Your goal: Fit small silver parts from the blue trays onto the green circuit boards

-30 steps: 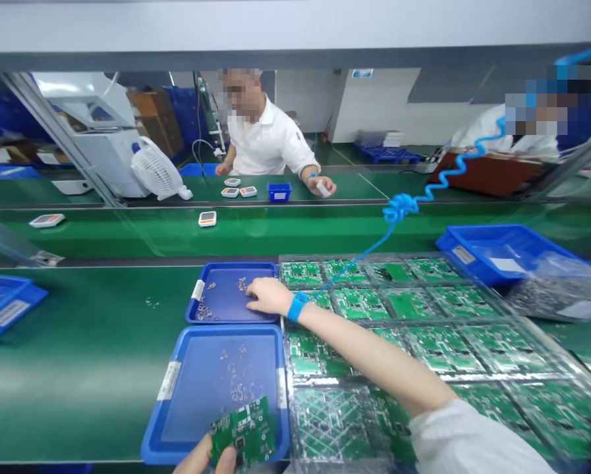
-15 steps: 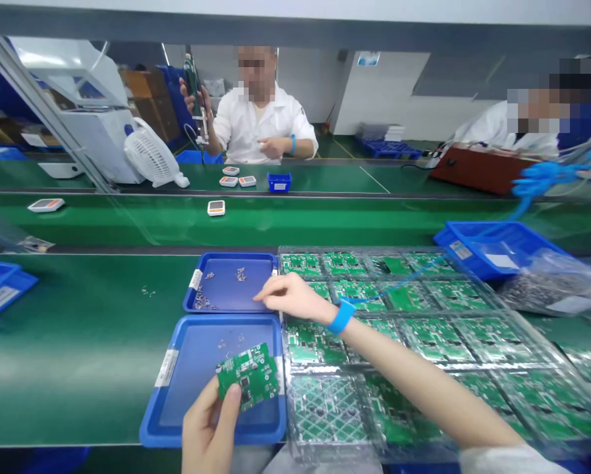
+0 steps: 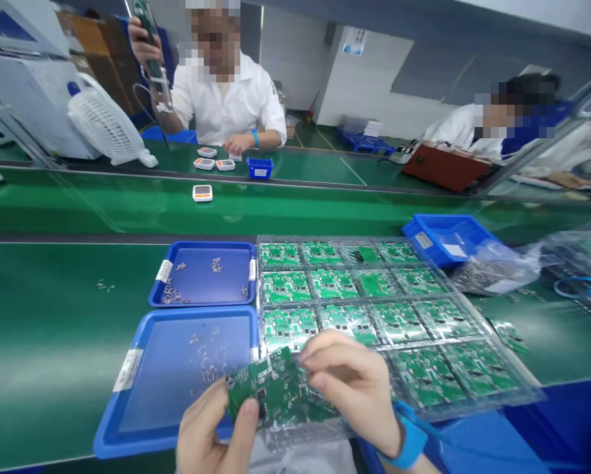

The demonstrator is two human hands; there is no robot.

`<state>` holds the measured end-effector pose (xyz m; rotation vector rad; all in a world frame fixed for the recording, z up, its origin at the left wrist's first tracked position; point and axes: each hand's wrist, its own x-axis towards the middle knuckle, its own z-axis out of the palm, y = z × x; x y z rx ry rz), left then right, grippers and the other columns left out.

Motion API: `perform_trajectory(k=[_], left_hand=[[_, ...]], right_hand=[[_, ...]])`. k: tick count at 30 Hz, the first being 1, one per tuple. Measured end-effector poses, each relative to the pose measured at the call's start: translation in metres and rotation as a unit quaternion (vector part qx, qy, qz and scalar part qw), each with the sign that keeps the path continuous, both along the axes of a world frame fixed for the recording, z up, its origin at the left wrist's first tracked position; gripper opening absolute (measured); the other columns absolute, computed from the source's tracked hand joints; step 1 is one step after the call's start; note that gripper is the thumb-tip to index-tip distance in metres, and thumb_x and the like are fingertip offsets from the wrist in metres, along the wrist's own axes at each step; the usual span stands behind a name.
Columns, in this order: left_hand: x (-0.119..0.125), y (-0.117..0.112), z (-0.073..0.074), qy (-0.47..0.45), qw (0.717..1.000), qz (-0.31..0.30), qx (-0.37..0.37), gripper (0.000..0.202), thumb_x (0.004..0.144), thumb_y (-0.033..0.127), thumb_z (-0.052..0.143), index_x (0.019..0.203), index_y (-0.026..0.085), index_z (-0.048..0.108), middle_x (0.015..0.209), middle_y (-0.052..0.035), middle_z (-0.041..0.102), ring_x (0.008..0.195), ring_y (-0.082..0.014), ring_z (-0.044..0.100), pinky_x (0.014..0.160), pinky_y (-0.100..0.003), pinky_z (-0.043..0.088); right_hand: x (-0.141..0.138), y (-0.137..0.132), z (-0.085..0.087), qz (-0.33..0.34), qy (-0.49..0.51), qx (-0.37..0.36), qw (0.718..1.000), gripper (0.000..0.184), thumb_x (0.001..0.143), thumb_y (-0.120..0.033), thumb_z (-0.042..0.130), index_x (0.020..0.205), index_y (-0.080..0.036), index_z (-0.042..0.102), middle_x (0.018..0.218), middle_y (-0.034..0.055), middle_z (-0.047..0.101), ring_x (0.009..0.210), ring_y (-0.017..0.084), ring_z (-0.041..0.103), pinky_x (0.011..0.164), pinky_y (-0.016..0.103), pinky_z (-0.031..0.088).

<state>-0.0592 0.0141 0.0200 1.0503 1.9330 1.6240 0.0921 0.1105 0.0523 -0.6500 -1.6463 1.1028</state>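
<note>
A green circuit board (image 3: 270,388) is gripped along its left edge by my left hand (image 3: 216,428), thumb on top. At the board's upper right edge, my right hand (image 3: 357,388) has thumb and fingertips drawn together; whatever small thing they pinch is too small to make out. A blue band circles the right wrist. Left of the board lies a blue tray (image 3: 149,368) with scattered small metal parts (image 3: 209,365). Behind it sits a second blue tray (image 3: 216,276), with little heaps of metal parts. Under and beyond my right hand, a clear plastic tray (image 3: 263,342) holds rows of green boards.
A blue bin (image 3: 423,240) and a plastic bag of metal parts (image 3: 487,270) stand at the right. Across the green bench, a person in white holds a tool (image 3: 151,56). Several white devices (image 3: 203,193) and a white fan (image 3: 105,125) are at the back.
My right hand has come from the rear blue tray to the right edge of the board. The view has shifted. The person opposite has lowered a hand to the bench.
</note>
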Motion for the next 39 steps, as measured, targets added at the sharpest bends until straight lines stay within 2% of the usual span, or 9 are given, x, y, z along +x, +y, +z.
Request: perform_trajectory(k=[6, 10, 13, 16, 20, 25, 34, 36, 39], left_hand=[[-0.003, 0.009, -0.006, -0.112, 0.993, 0.01, -0.028, 0.046, 0.076, 0.061, 0.07, 0.061, 0.016, 0.069, 0.067, -0.0037, 0.068, 0.063, -0.0162, 0.06, 0.064, -0.023, 0.053], [-0.005, 0.013, -0.009, -0.147, 0.988, -0.022, -0.051, 0.04, 0.074, 0.053, 0.073, 0.061, 0.016, 0.069, 0.06, -0.0018, 0.063, 0.059, -0.0149, 0.058, 0.056, -0.021, 0.049], [-0.007, 0.013, -0.011, -0.161, 0.979, -0.111, -0.062, 0.027, 0.069, 0.041, 0.078, 0.077, 0.016, 0.076, 0.07, -0.0021, 0.07, 0.062, -0.0149, 0.062, 0.059, -0.02, 0.05], [-0.006, 0.011, -0.009, -0.194, 0.962, -0.178, -0.077, 0.03, 0.069, 0.041, 0.078, 0.086, 0.016, 0.077, 0.072, -0.0026, 0.072, 0.067, -0.0167, 0.064, 0.064, -0.022, 0.053], [-0.002, 0.007, -0.004, -0.208, 0.962, -0.145, -0.098, 0.036, 0.074, 0.05, 0.073, 0.082, 0.015, 0.077, 0.067, -0.0027, 0.07, 0.067, -0.0178, 0.065, 0.064, -0.024, 0.054], [-0.004, 0.002, -0.002, -0.104, 0.986, -0.113, -0.064, 0.03, 0.077, 0.045, 0.072, 0.079, 0.016, 0.078, 0.078, -0.0054, 0.075, 0.069, -0.0193, 0.067, 0.062, -0.024, 0.056], [0.008, -0.004, 0.006, -0.015, 0.995, -0.102, -0.02, 0.021, 0.084, 0.04, 0.066, 0.087, 0.023, 0.079, 0.089, -0.0047, 0.076, 0.079, -0.0185, 0.071, 0.074, -0.023, 0.058], [0.009, -0.005, 0.006, -0.009, 0.994, -0.108, -0.031, 0.023, 0.085, 0.04, 0.065, 0.091, 0.023, 0.079, 0.09, -0.005, 0.076, 0.078, -0.0185, 0.071, 0.073, -0.023, 0.058], [0.006, -0.006, 0.006, -0.02, 0.992, -0.116, -0.041, 0.023, 0.083, 0.041, 0.067, 0.091, 0.023, 0.08, 0.088, -0.0042, 0.076, 0.076, -0.0176, 0.071, 0.072, -0.023, 0.059]], right_hand=[[-0.016, -0.019, -0.021, -0.016, 0.05, -0.145, 0.988, 0.002, 0.079, -0.032, 0.078, 0.081, -0.032, 0.079, 0.101, 0.0076, 0.072, 0.084, 0.017, 0.072, 0.071, 0.026, 0.062], [-0.018, -0.022, -0.029, -0.018, 0.041, -0.191, 0.98, 0.004, 0.079, -0.028, 0.077, 0.081, -0.03, 0.079, 0.088, 0.0058, 0.07, 0.074, 0.015, 0.069, 0.061, 0.023, 0.058], [-0.012, -0.016, -0.026, -0.022, -0.008, -0.143, 0.989, 0.008, 0.08, -0.023, 0.074, 0.082, -0.029, 0.078, 0.085, 0.0046, 0.071, 0.075, 0.016, 0.068, 0.064, 0.024, 0.058], [-0.005, -0.009, -0.021, 0.027, -0.092, -0.094, 0.991, 0.01, 0.08, -0.019, 0.073, 0.082, -0.028, 0.077, 0.081, 0.0033, 0.071, 0.076, 0.016, 0.068, 0.069, 0.026, 0.058], [0.0, -0.009, -0.024, 0.005, -0.072, -0.087, 0.994, 0.01, 0.08, -0.019, 0.073, 0.083, -0.028, 0.078, 0.095, 0.0055, 0.072, 0.083, 0.017, 0.07, 0.076, 0.029, 0.058], [0.0, -0.015, -0.027, -0.056, 0.036, -0.081, 0.994, 0.02, 0.082, -0.016, 0.072, 0.089, -0.034, 0.078, 0.077, 0.0026, 0.073, 0.072, 0.016, 0.069, 0.063, 0.026, 0.058], [-0.01, -0.021, -0.024, -0.05, 0.066, -0.077, 0.994, 0.031, 0.075, -0.009, 0.073, 0.094, -0.033, 0.078, 0.078, 0.0026, 0.073, 0.07, 0.016, 0.068, 0.063, 0.028, 0.059], [-0.01, -0.022, -0.025, -0.07, 0.056, -0.052, 0.995, 0.035, 0.076, -0.006, 0.071, 0.099, -0.032, 0.075, 0.08, 0.0023, 0.072, 0.072, 0.016, 0.068, 0.066, 0.029, 0.06], [-0.009, -0.02, -0.025, -0.089, 0.023, 0.048, 0.995, 0.04, 0.077, -0.001, 0.067, 0.106, -0.028, 0.072, 0.083, 0.0031, 0.073, 0.077, 0.017, 0.068, 0.07, 0.031, 0.06]])
